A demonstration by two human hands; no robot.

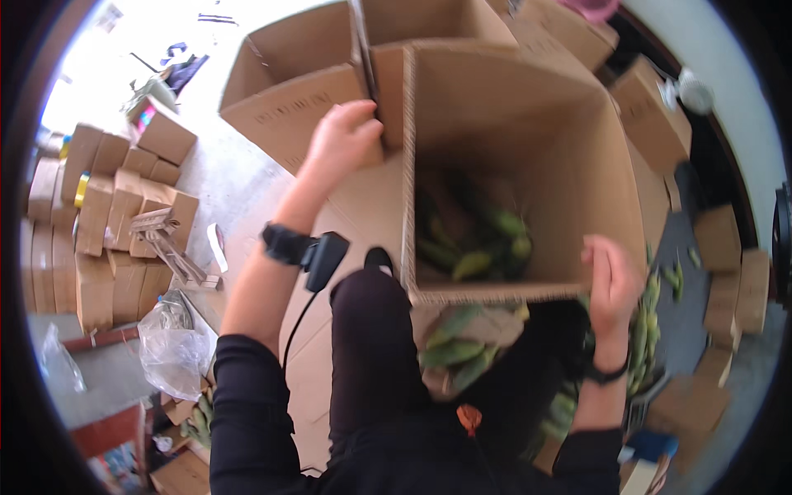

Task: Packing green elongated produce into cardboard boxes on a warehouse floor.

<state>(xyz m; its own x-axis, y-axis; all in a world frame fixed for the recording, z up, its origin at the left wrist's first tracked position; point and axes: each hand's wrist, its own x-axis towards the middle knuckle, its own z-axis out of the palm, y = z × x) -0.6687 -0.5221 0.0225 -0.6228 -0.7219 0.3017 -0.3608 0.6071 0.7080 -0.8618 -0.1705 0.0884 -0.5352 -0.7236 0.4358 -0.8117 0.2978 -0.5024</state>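
Note:
An open cardboard box [532, 117] stands tilted before me, with several dark green cucumber-like vegetables [476, 247] at its bottom. My right hand [612, 284] is on the near right corner of this box, its fingers over the rim. My left hand [348, 139] reaches to the gap between this box and another open cardboard box [297, 96], its fingertips at that second box's corner; whether they grip it is unclear. More green vegetables [455, 352] lie on cardboard between my legs, below the near rim.
Stacked cardboard boxes [127, 204] and a small wooden stool [170, 244] are at the left, near a clear plastic bag [173, 346]. A long heap of green vegetables [646, 328] lies at the right. A white fan [694, 91] stands by the far right boxes.

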